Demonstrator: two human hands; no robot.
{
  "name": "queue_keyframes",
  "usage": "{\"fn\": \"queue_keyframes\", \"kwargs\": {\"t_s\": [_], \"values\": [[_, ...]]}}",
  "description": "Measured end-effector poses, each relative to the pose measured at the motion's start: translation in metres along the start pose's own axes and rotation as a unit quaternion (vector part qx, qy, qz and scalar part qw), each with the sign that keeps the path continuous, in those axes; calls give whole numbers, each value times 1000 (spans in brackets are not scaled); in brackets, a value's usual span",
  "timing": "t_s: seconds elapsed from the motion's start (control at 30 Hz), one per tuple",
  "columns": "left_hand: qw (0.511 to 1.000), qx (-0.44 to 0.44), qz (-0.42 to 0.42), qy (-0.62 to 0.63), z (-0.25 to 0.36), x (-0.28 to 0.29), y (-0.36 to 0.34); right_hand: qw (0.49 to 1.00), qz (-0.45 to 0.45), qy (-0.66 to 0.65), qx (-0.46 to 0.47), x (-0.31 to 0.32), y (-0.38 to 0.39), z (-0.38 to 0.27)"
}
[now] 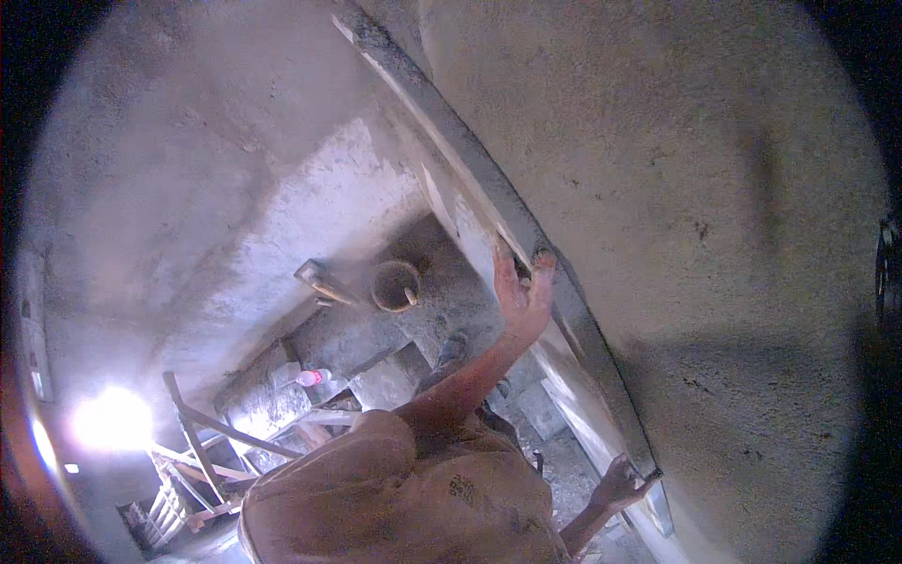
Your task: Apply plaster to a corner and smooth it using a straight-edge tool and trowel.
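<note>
A long, pale straightedge (476, 167) runs slantwise from the upper middle to the lower right, lying along the rough grey plastered wall (733, 216). Around its middle my left hand (526, 296) is closed, thumb and fingers on either side of the edge. Farther down, close to its lower end, my right hand (617, 487) also grips it, with one digit reaching over the edge toward the wall. Both hands look dusty. Part of the right forearm is hidden behind my shirt (404, 498).
Below stand a round bucket (395, 285) with something pale in it and a wooden-handled tool (324, 284) beside it. A bottle with a pinkish-red label (310, 377) lies near blocks. A wooden trestle (207, 437) and a glaring lamp (111, 420) are at left.
</note>
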State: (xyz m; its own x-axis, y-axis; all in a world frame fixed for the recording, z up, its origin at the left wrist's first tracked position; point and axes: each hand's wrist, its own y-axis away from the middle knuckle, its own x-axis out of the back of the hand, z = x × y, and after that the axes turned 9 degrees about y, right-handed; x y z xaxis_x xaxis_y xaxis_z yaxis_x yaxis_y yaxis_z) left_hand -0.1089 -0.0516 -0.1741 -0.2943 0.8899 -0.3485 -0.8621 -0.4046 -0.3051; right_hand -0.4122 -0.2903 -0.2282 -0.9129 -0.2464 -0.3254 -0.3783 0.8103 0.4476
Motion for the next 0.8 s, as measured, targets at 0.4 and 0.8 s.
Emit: {"fn": "queue_keyframes", "kwargs": {"t_s": [0.4, 0.8], "values": [[986, 156, -54, 40, -82, 53, 44, 999, -40, 1, -24, 68, -46, 23], [838, 526, 64, 130, -170, 133, 191, 961, 144, 223, 72, 111, -1, -31]]}}
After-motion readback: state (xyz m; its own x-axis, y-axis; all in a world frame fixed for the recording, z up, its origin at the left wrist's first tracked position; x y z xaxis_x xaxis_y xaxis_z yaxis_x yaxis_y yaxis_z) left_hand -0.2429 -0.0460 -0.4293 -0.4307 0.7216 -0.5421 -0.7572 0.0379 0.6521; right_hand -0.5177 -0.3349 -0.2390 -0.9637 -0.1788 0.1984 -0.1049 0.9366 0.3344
